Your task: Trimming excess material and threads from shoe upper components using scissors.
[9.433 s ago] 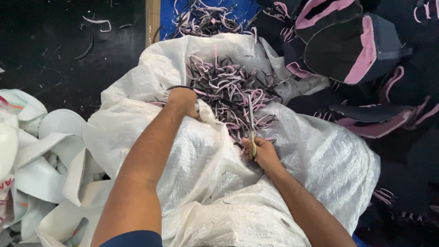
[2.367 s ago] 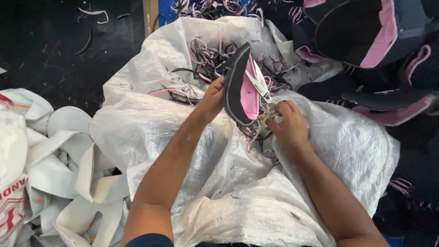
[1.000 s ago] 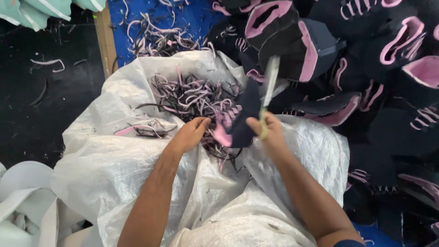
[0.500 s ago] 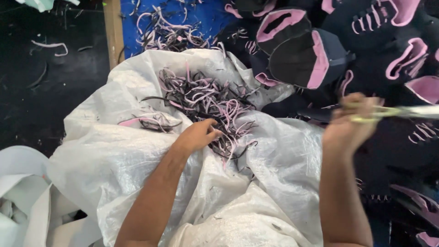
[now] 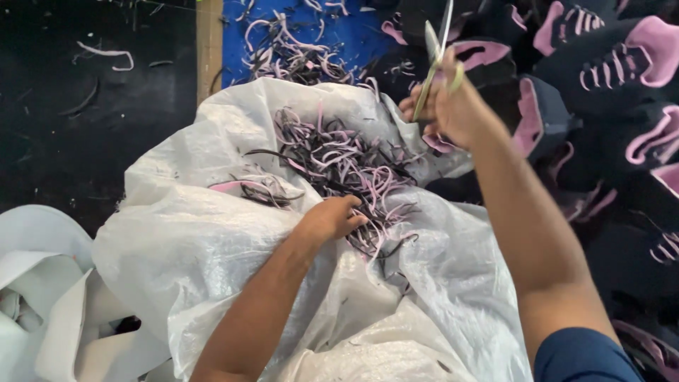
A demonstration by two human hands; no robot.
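Scissors (image 5: 433,60) upright in right hand (image 5: 453,106), above trimmings (image 5: 339,166).

Black and pink shoe uppers (image 5: 601,92) piling at the right, blue mat (image 5: 353,35) lying beyond, wooden strip (image 5: 209,42) running beside it, dark floor (image 5: 85,127) spreading left, white cut pieces (image 5: 49,297) lying lower left

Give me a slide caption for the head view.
Right hand raises scissors; left hand rests on trimmings in white sack.

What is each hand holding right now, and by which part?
The right hand holds scissors by the handles, blades up. The left hand rests on the trimmings; a grip cannot be told.
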